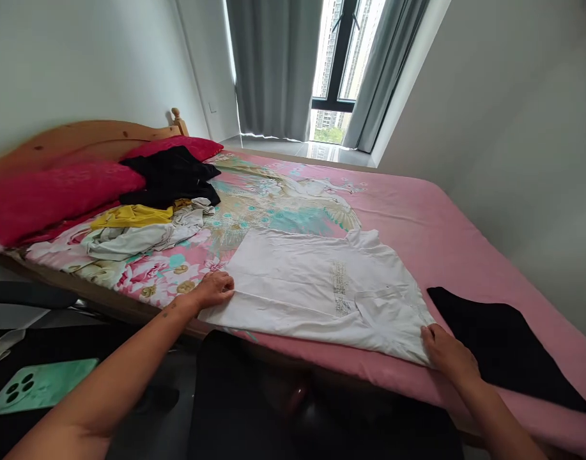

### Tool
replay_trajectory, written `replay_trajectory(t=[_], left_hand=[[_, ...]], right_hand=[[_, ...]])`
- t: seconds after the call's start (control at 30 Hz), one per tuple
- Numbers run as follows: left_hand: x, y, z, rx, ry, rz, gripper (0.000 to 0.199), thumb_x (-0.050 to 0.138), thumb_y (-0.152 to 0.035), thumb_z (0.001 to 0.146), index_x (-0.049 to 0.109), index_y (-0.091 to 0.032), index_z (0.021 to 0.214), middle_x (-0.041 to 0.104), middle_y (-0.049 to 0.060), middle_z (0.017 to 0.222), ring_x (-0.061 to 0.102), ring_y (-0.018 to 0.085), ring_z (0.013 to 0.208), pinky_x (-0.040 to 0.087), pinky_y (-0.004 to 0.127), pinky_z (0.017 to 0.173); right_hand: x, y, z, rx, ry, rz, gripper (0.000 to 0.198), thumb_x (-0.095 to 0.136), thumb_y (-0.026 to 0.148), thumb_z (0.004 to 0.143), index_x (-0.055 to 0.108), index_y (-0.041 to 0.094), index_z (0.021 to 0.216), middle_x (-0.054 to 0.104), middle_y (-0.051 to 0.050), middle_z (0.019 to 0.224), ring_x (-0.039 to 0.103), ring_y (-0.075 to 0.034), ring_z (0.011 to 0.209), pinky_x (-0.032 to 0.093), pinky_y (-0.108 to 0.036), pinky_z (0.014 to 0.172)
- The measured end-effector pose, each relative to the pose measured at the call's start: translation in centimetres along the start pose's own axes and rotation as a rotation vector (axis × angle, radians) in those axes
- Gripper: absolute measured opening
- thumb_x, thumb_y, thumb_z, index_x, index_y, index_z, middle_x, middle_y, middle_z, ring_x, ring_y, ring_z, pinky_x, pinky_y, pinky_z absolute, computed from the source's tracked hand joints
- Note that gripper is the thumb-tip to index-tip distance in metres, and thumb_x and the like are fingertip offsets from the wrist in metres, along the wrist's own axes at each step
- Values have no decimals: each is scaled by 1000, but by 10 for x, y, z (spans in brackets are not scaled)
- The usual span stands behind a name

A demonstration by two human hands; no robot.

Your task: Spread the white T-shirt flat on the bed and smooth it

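A white T-shirt [293,275] with small printed lettering lies spread on the bed, its near long side partly folded over. My left hand [216,289] pinches the shirt's hem corner at the near left. At the shoulder or sleeve end on the right, my right hand [448,351] grips the edge of the same shirt. Just right of that hand lies a flat, folded black cloth [506,345]; what kind of garment it is I cannot tell.
The bed [398,198] has a pink sheet with a bird and flower pattern. At the left are a black garment [172,172], a yellow garment [132,217], a pale garment [134,241] and red pillows [67,191]. A green phone [43,383] lies below left.
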State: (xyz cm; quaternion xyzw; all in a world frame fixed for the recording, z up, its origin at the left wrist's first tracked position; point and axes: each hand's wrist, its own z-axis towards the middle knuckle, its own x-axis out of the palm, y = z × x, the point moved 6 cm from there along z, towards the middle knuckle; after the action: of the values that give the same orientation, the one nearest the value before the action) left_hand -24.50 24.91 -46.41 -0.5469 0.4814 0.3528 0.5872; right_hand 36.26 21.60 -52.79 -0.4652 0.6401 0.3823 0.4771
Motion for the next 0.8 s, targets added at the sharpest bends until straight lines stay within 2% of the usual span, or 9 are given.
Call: replay_trajectory(t=[0.1,0.2,0.3,0.43,0.53,0.63,0.8], left_hand=[[-5,3,0,-5,-15,-79,19,48,-34,74,63,-21,77,64,1,78,56,16,74,39,25,72],[-1,11,-1,-79,-26,-146,25,47,-41,75,62,-22,82,65,1,79,57,17,76,40,24,72],[5,20,-1,-157,-20,-162,33,51,-49,72,63,-21,83,66,3,80,59,19,78,40,25,71],[5,37,-4,-309,8,-255,42,61,-55,59,64,-19,81,66,3,78,58,21,76,39,26,66],[4,39,-9,-309,51,-368,40,59,-53,60,65,-19,79,65,1,74,57,20,73,39,25,62],[3,38,-16,-328,7,-402,45,52,-56,64,64,-18,85,65,0,75,56,18,71,39,24,59],[8,41,-26,-414,-45,-337,45,47,-63,67,54,-19,61,53,-1,57,48,15,58,30,24,51]], right_hand=[[2,-1,-2,22,-45,6,48,16,46,92,56,20,100,65,-13,100,63,-29,89,43,-39,73],[3,-1,-3,58,-55,36,50,15,48,92,56,20,100,65,-12,101,63,-29,91,43,-39,74],[0,-1,-3,63,-18,89,49,19,53,90,57,22,95,65,-10,97,62,-29,89,43,-38,73],[-6,-2,-4,63,23,127,53,22,59,87,59,21,91,66,-11,94,62,-30,89,44,-39,73],[-3,-3,-3,65,23,99,47,24,51,87,60,21,88,65,-12,99,62,-31,91,44,-40,74],[2,-3,0,63,1,82,43,23,45,88,59,21,87,65,-12,100,62,-32,91,44,-40,74],[5,-5,0,63,7,109,49,24,55,87,60,22,88,65,-12,94,62,-32,89,44,-40,73]])
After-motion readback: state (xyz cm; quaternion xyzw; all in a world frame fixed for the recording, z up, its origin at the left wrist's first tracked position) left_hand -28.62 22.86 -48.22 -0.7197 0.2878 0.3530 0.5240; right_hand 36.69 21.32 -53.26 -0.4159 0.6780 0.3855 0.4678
